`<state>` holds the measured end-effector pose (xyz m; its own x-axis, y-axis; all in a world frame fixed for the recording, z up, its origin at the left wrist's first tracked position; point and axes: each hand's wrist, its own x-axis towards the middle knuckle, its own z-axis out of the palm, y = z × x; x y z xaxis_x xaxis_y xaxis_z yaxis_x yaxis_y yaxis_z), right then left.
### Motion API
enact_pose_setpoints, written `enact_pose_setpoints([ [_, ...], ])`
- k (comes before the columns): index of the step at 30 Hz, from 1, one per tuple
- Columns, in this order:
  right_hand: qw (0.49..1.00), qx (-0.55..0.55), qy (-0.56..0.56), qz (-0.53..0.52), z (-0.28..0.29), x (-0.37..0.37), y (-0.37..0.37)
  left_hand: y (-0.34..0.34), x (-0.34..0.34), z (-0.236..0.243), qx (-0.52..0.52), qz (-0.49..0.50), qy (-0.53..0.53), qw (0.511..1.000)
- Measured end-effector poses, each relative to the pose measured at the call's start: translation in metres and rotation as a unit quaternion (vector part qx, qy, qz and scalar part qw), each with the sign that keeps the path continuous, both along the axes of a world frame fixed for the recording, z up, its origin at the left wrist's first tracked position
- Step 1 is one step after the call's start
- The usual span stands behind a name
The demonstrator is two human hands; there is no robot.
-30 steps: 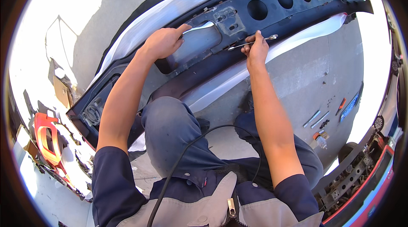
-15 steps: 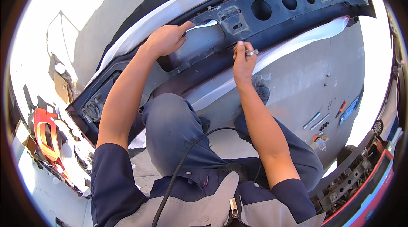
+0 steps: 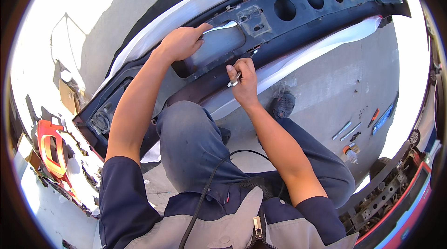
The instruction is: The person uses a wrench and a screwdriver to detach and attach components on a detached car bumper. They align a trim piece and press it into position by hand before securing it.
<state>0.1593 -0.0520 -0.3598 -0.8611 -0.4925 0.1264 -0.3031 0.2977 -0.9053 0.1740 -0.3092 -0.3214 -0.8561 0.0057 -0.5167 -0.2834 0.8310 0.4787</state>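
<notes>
A long dark vehicle bumper [image 3: 298, 32] lies across the ground before me, with round holes and a large cut-out. My left hand [image 3: 183, 44] rests at the rim of that cut-out, its fingers curled over the edge; part of them is hidden. A bright white strip [image 3: 222, 27] shows beside its fingertips. My right hand [image 3: 244, 77] is closed around a silver wrench [image 3: 233, 80]. One wrench end sticks out below the thumb; the other points up to the slot [image 3: 253, 49] in the bumper's near edge.
White sheeting [image 3: 291, 65] lies under the bumper. To the right on the ground are small tools [image 3: 350, 130], an orange-handled tool [image 3: 373, 117], a blue flat object [image 3: 383, 121] and a bottle [image 3: 350, 155]. Left stands a red-orange frame [image 3: 50, 149]. A vehicle frame [image 3: 379, 200] is at lower right.
My right hand has swung left and toward me with the wrench, turning it so its far end shows at the slot. The left hand stays at the cut-out.
</notes>
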Motion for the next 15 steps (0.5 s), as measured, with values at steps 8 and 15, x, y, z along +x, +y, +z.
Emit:
enact_pose_setpoints([
  [8, 0.847, -0.155, -0.426, -0.278, 0.01, -0.11, 0.02, 0.003, -0.002, -0.003, -0.017, -0.017, 0.027, 0.999],
  [15, 0.997, 0.023, -0.076, 0.005, 0.011, -0.024, 0.005, -0.004, -0.003, 0.001, -0.007, 0.004, 0.006, 1.0],
])
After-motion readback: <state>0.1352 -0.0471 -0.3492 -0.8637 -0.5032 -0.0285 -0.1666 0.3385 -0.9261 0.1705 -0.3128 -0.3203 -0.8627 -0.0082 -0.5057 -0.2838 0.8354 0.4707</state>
